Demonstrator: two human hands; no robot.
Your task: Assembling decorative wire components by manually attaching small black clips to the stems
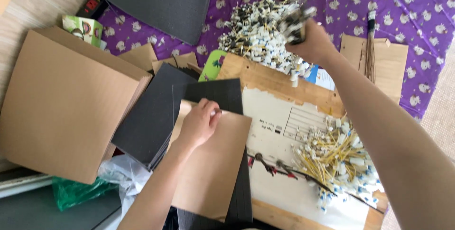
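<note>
- Starting at the far left, a big cardboard box [66, 102] lay on its side, with a green plastic bag [76, 193] crumpled under its near corner.
- Just right of the box, a fanned stack of dark foam sheets [151, 116] leaned against it, and a larger dark foam pad [161, 0] lay up top on the purple patterned cloth [417, 16].
- The left hand [199, 123] sat on the top edge of a brown card sheet [213, 163], fingers curled and pinching that edge against the foam beneath; this looked like the step of pulling one card free.
- Lifting it cleanly would, by my reading, call for a straight pull toward the person, since black sheets overlapped it above and below.
- In the middle, a flattened carton board [284, 130] served as the worktop, with a few red-tipped leads [270, 163] lying across it.
- Up top centre, a heap of white-and-black cable connectors [256, 35] sat on the cloth; the right hand [313, 45] was closed tight around a bunch of connectors [294, 21] lifted from it, blurred by motion.
- Further right, a pile of yellow-wired connectors [336, 159] crowded the board's near side, likely to snag anything slid that way.
- At the right, a small broom [370, 45] lay on another piece of cardboard [388, 64].
</note>
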